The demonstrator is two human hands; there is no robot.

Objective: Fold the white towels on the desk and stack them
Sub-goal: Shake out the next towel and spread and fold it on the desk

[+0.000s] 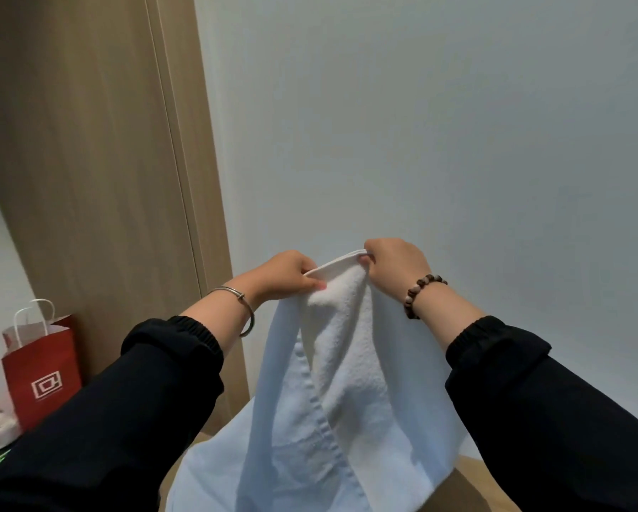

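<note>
1. The white terry-cloth towel [347, 364] looks soft and nubbly, with a looped pile; its hem is a flatter, smoother woven band.
2. The thin silver metal bangle [240, 296] on the left wrist is smooth and shiny.
3. The brown beaded bracelet [413, 293] on the right wrist looks like wood, dully polished.
4. The black cloth sleeves [143, 393] are matt, with gathered elastic cuffs.
5. The red paper bag [42, 378] has a smooth matt face and white paper handles.
6. The tall light-brown wood panel [107, 179] shows fine grain and a matt finish.
7. The pale painted wall [420, 123] is smooth and matt.
</note>
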